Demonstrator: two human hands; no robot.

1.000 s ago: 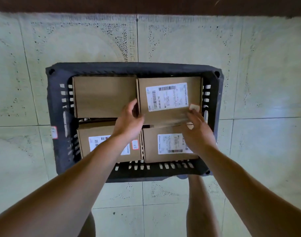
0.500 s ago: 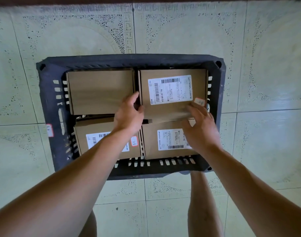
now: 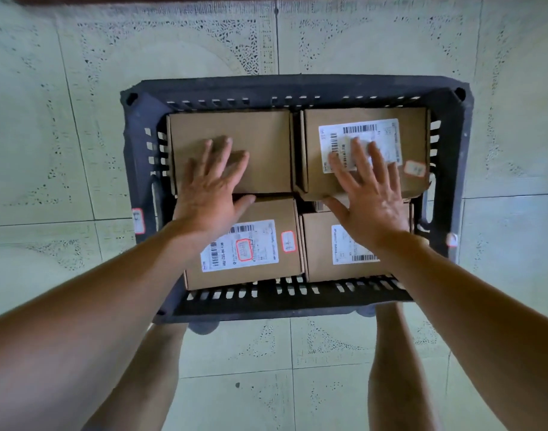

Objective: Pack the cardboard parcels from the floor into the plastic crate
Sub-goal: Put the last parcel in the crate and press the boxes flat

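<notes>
We are looking down into a dark grey slotted plastic crate [image 3: 297, 88] that is sitting on the floor and holding four brown cardboard parcels in a two-by-two layout. The far-left parcel [image 3: 254, 132] is showing a plain top. The far-right parcel [image 3: 415, 141] is carrying a white barcode label and a small red-edged sticker, and it is sitting tilted, its near edge riding over the near-right parcel [image 3: 319, 244]. The near-left parcel [image 3: 272, 213] is lying flat, showing a white label and two red-edged stickers.

crate [image 3: 142, 169]: four parcels [image 3: 229, 135] | hands [image 3: 212, 188] flat on far two
</notes>
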